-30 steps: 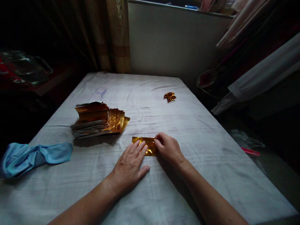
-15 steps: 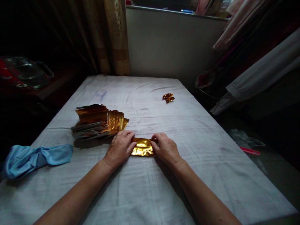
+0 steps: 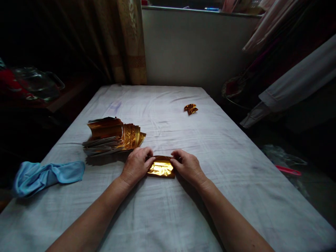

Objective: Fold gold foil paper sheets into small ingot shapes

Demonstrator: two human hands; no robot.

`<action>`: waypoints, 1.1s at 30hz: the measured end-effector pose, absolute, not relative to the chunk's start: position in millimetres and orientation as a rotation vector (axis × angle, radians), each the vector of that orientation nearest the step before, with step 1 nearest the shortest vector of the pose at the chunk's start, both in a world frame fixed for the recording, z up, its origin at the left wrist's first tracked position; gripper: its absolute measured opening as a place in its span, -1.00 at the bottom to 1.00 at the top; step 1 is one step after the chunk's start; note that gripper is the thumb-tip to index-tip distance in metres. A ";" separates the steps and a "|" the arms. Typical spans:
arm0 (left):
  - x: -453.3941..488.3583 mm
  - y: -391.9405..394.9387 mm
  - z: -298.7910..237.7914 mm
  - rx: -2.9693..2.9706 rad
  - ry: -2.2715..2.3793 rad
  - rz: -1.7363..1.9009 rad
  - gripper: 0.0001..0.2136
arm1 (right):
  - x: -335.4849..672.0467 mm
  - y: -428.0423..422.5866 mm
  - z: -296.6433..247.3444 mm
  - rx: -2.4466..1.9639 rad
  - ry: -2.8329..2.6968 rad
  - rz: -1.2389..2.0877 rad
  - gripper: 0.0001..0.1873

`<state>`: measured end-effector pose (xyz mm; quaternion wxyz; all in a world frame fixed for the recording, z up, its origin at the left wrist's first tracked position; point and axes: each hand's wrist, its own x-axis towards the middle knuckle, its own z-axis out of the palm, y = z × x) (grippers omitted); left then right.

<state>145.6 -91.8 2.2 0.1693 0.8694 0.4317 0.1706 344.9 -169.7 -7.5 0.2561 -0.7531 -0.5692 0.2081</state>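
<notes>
A folded sheet of shiny gold foil paper [image 3: 161, 168] lies crosswise on the white sheet. My left hand [image 3: 138, 161] grips its left end between thumb and curled fingers. At the right end, my right hand [image 3: 187, 166] pinches the paper the same way, near its far edge. The middle of the paper is uncovered and reflects the light. Just beyond my left hand rests a thick, fanned stack of gold foil paper [image 3: 105, 129], its grey backs showing at the near side. Farther off to the right sit small folded gold pieces [image 3: 191, 109].
A crumpled light blue cloth [image 3: 49, 176] lies at the left. A glass jug [image 3: 38, 82] stands on a dark surface beyond it. Clothes [image 3: 301, 73] hang at the right, above a pink-handled object [image 3: 288, 170] and clear plastic. A curtain [image 3: 131, 45] hangs at the back.
The far edge of the gold paper now bows upward, and its middle looks smoother. Both hands keep their hold at the ends. The whole view has shifted slightly.
</notes>
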 end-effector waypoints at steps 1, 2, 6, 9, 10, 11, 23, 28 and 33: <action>144.9 -92.7 2.0 2.458 1.222 0.495 -0.95 | 345.7 -169.5 -8.4 -2.019 -1.537 0.590 -0.85; 144.2 -93.4 2.0 2.447 1.211 0.503 -0.95 | 346.4 -169.4 -9.1 -1.999 -1.535 0.608 -0.84; 142.7 -94.9 2.6 2.428 1.188 0.521 -0.92 | 347.1 -169.9 -9.6 -1.967 -1.503 0.624 -0.85; 143.2 -96.2 3.1 2.432 1.187 0.511 -0.91 | 345.7 -170.1 -8.9 -1.976 -1.491 0.622 -0.85; 143.5 -96.8 3.0 2.439 1.188 0.504 -0.91 | 345.0 -170.0 -8.6 -1.991 -1.498 0.610 -0.85; 143.9 -97.4 2.6 2.452 1.195 0.499 -0.92 | 344.2 -169.9 -8.4 -2.005 -1.513 0.587 -0.85; 140.6 -95.7 2.1 2.690 1.053 0.380 -0.91 | 338.1 -169.9 -4.8 -2.124 -1.702 0.355 -0.91; 137.8 -101.8 13.8 2.785 0.974 0.255 -0.84 | 335.3 -172.4 1.8 -2.206 -1.915 0.273 -0.83; 135.1 -110.8 14.1 2.837 0.984 0.249 -0.75 | 323.7 -178.9 10.8 -2.297 -2.084 0.021 -0.77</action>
